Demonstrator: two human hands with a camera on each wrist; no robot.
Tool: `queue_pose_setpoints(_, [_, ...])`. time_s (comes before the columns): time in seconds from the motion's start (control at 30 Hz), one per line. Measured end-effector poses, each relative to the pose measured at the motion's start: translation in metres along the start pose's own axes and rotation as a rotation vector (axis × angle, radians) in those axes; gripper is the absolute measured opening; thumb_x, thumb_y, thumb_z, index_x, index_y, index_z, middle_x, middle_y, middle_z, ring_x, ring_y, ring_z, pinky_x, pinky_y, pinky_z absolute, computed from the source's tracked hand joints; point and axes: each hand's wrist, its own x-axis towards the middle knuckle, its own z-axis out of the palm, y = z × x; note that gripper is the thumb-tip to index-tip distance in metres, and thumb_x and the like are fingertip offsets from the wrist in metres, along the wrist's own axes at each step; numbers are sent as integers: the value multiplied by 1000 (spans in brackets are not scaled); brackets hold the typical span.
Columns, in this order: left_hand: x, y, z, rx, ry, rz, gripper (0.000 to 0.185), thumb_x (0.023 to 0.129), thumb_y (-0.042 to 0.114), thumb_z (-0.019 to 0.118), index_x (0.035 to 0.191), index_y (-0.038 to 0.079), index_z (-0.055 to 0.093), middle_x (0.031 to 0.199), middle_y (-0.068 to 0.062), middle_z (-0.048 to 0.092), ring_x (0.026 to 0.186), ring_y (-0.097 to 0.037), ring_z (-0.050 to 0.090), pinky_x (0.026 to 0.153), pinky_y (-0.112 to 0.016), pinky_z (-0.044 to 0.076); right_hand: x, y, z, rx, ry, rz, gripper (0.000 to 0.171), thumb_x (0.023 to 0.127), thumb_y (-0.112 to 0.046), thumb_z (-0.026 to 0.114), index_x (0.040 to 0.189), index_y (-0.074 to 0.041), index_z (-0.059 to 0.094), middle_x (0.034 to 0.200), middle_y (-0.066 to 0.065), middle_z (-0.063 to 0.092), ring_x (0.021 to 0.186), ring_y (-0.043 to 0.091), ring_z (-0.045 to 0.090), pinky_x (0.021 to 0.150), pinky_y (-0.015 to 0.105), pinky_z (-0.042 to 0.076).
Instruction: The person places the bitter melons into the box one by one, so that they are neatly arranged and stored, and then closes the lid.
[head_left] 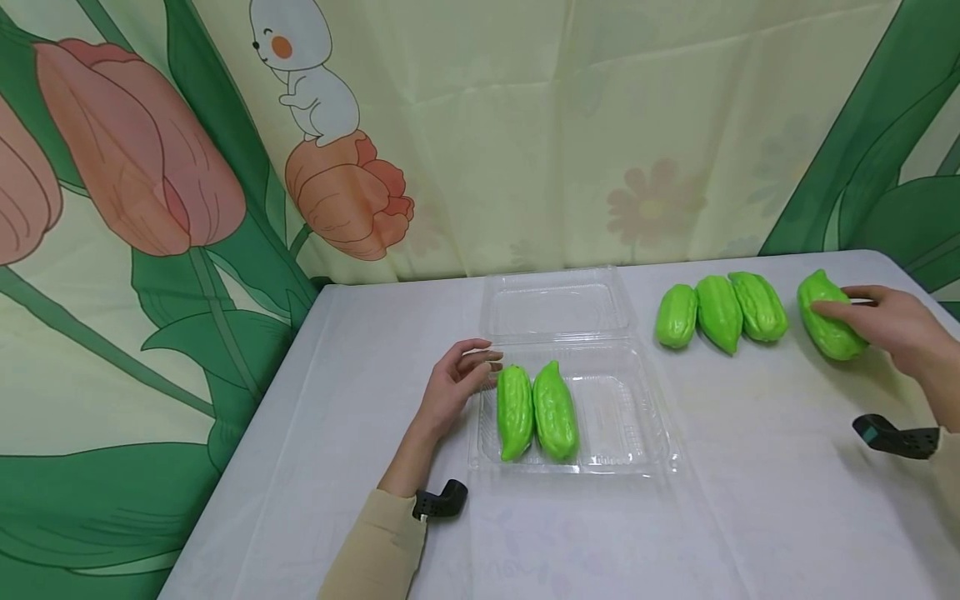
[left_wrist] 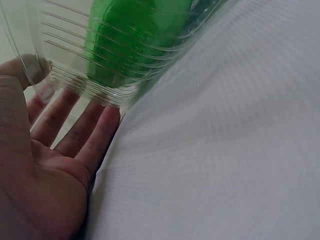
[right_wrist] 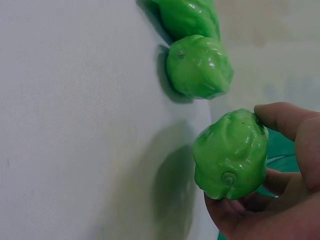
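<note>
A clear plastic clamshell box [head_left: 630, 433] lies open on the white table, with two green bitter gourds [head_left: 536, 410] side by side in its left half. My left hand [head_left: 457, 383] rests with straight fingers against the box's left wall [left_wrist: 75, 75]; a gourd [left_wrist: 135, 35] shows through the plastic. At the far right, my right hand [head_left: 885, 321] grips a fourth loose green gourd [head_left: 828, 327], lifted slightly in the right wrist view [right_wrist: 231, 155]. Three more gourds [head_left: 720, 312] lie in a row to its left, the closest of these gourds [right_wrist: 199, 65] visible in the right wrist view.
The box's lid [head_left: 558, 304] lies flat behind the tray. A flower-print curtain [head_left: 525, 125] hangs behind the table. The table's left edge [head_left: 247, 433] runs diagonally; white tablecloth [head_left: 750, 517] spreads in front.
</note>
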Motion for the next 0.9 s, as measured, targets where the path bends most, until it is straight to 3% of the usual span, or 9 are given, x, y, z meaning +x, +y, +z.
queue_pose_setpoints(0.07, [0, 0, 0, 2, 0, 1, 38, 100, 3, 59, 136, -6, 50, 127, -26, 64, 115, -41, 63, 87, -39, 58, 18, 20, 0, 14, 6, -6, 109, 93, -71, 43, 153, 14, 8, 149, 46, 10, 124, 60, 23, 100, 75, 30])
queue_pose_setpoints(0.13, [0, 0, 0, 1, -1, 2, 38, 100, 4, 59, 136, -5, 50, 127, -26, 64, 115, -41, 63, 87, -38, 58, 15, 17, 0, 29, 7, -8, 110, 93, -71, 43, 153, 13, 7, 149, 45, 10, 125, 61, 22, 100, 76, 29])
queue_pose_setpoints(0.3, [0, 1, 0, 4, 3, -7, 37, 100, 4, 59, 136, -3, 51, 127, -24, 64, 117, -38, 63, 87, -38, 57, -25, -27, -3, 67, -17, -4, 100, 99, -60, 43, 152, 14, 4, 151, 46, 7, 130, 63, 18, 102, 78, 23])
queue_pose_setpoints(0.6, [0, 1, 0, -4, 2, -6, 39, 100, 3, 59, 137, -7, 49, 127, -26, 63, 117, -41, 62, 86, -38, 58, -42, -53, 3, 50, -28, -64, 96, 101, -58, 43, 154, 13, 5, 152, 45, 9, 129, 63, 21, 100, 79, 26])
queue_pose_setpoints(0.77, [0, 1, 0, -8, -2, -4, 40, 100, 3, 59, 137, -7, 49, 127, -27, 63, 116, -41, 62, 87, -38, 58, -50, -64, 7, 44, -37, -120, 93, 102, -55, 43, 154, 14, 7, 147, 47, 17, 129, 62, 25, 99, 77, 29])
queue_pose_setpoints(0.9, [-1, 1, 0, -11, 2, -6, 39, 100, 3, 59, 137, -6, 50, 127, -26, 63, 117, -39, 62, 87, -38, 57, -54, -72, 11, 41, -56, -171, 91, 102, -53, 45, 153, 15, 10, 145, 46, 22, 127, 60, 29, 93, 70, 37])
